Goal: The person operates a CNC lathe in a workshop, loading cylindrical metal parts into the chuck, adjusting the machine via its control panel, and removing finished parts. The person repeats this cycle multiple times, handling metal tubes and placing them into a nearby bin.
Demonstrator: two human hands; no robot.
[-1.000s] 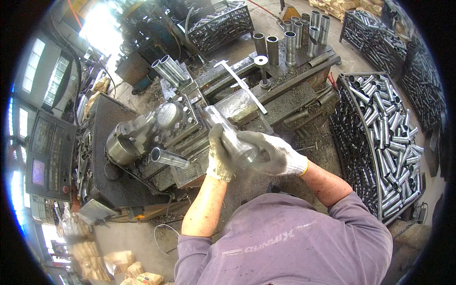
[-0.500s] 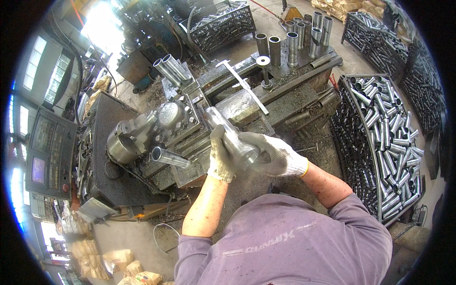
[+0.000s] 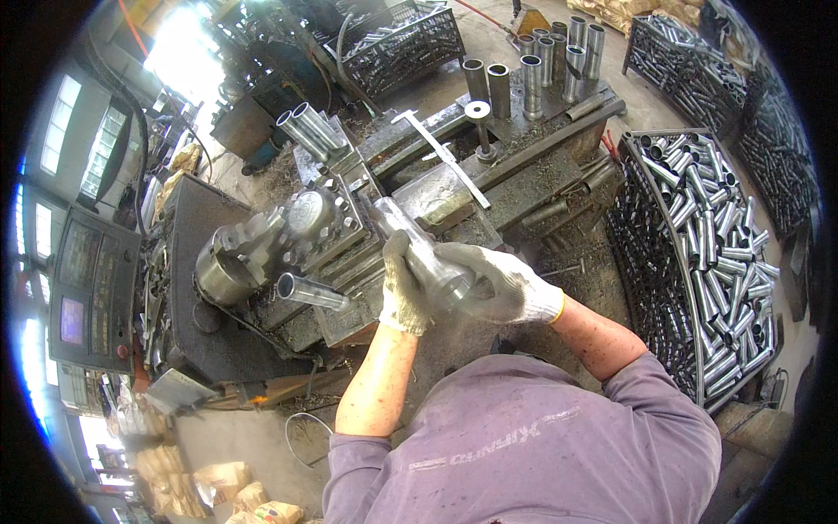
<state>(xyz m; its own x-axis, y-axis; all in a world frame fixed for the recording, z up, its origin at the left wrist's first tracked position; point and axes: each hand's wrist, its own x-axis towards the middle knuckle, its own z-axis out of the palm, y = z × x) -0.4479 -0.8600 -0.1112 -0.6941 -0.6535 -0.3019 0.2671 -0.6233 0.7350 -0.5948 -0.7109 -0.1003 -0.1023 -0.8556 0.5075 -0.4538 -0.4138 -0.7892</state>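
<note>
1. well, a shiny metal tube (image 3: 422,249) is in the gloved hands at the middle of the frame, tilted, with its far end toward the upper left and its near end toward the lower right; that near end is blurred.
2. the left hand (image 3: 401,288) grips the tube along its left side, and the right hand (image 3: 506,284) clasps it from the right, close to the near end. both are clamped on the one tube, though i can't see how far the fingers curl underneath.
3. just above, a greasy machine bed (image 3: 524,175) runs toward the upper right, with calipers (image 3: 447,158) lying across it. near them stands a stemmed piece with a round pale top (image 3: 478,111).
4. farther along, a group of upright tubes (image 3: 532,87) stands at the upper right of centre.
5. left of the hands, another tube (image 3: 310,293) juts out from the machine, near a round metal chuck (image 3: 229,272).
6. at the far left sits a control panel (image 3: 87,297) with a small lit screen.
7. at the right edge, a dark mesh bin (image 3: 650,279) is heaped with loose tubes (image 3: 724,262); brown paper sacks (image 3: 223,480) lie at the lower left.
</note>
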